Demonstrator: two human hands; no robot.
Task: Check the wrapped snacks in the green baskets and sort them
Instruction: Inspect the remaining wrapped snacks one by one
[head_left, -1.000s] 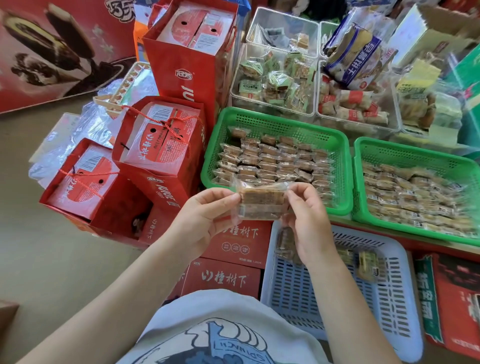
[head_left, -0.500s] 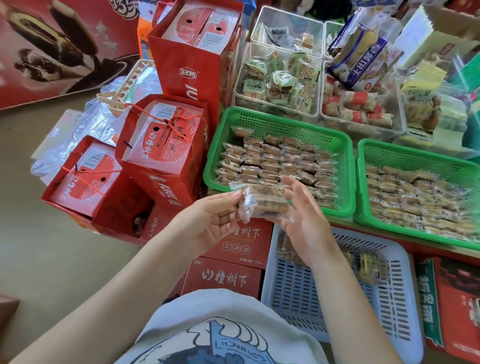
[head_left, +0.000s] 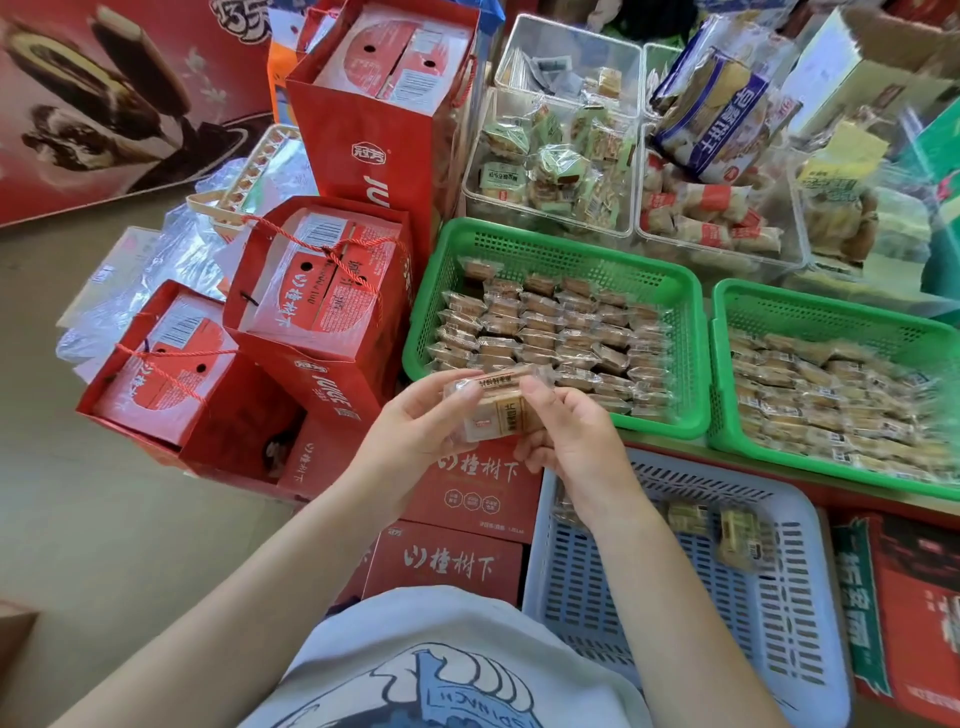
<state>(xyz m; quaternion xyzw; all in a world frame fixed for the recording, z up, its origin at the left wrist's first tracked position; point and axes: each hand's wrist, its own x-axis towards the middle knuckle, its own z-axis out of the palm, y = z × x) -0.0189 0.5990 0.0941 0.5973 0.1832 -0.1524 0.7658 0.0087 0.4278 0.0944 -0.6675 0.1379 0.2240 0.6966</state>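
A wrapped snack (head_left: 496, 408) in clear film with a printed label is held between both hands in front of the left green basket (head_left: 670, 283). My left hand (head_left: 415, 431) grips its left end and my right hand (head_left: 571, 441) pinches its right side. That basket holds several rows of wrapped brown snacks (head_left: 550, 332). The right green basket (head_left: 831, 312) is filled with paler wrapped snacks (head_left: 821, 395). A pale blue basket (head_left: 779, 623) below holds a few wrapped snacks (head_left: 737, 535), partly hidden by my right forearm.
Red gift bags with boxes (head_left: 317, 291) stand to the left, red cartons (head_left: 441, 564) lie under my hands. Clear bins of other packaged snacks (head_left: 556, 166) sit behind the green baskets. Bare floor (head_left: 104, 519) lies at the left.
The snack has been turned over between my hands, so its printed label now faces up. Both hands stayed in front of the left green basket.
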